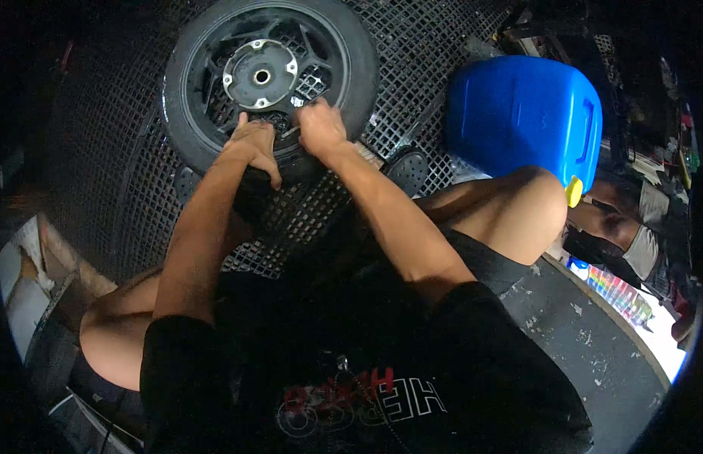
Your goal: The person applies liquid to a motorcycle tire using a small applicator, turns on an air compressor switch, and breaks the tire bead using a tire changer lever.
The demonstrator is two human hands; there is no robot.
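Note:
A motorcycle wheel with a black tyre (359, 76) and dark spokes lies flat in front of me. Its round metal hub (260, 91) has a hole at the centre and several bolt points around the edge. My left hand (253, 144) rests on the near left part of the rim, fingers stretched out and thumb apart. At the near right of the rim, my right hand (322, 132) is closed in a fist, slightly blurred. A small pale glint shows by its knuckles, but what the fist holds, if anything, is hidden.
A black lattice mat (124, 129) covers the floor under the wheel. To the right stands a blue plastic jerrycan (510, 113) with a yellow cap (574, 191). A black sandal (408, 171) shows near my right knee. Broken boards (56, 265) lie at left.

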